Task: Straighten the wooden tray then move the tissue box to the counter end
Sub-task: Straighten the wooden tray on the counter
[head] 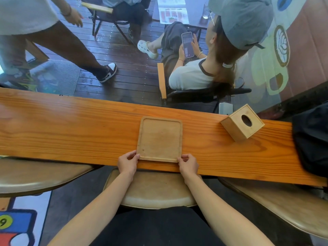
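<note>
Wooden tray (159, 139) lies flat near the middle of the bench (71, 125), with its near side close to the bench's near edge. My left hand (128, 162) pinches its near left corner and my right hand (188, 163) pinches its near right corner. I think its sides now run almost square with the bench edge. Tissue box (242, 122) sits by the far edge, off to my right and turned at a slant. My right hand is the nearer one to it, so I would reach that way. A dark bag (312, 139) covers the right end of the bench, so I cannot see how much room is there. My fingertips under the tray rim are hidden.
</note>
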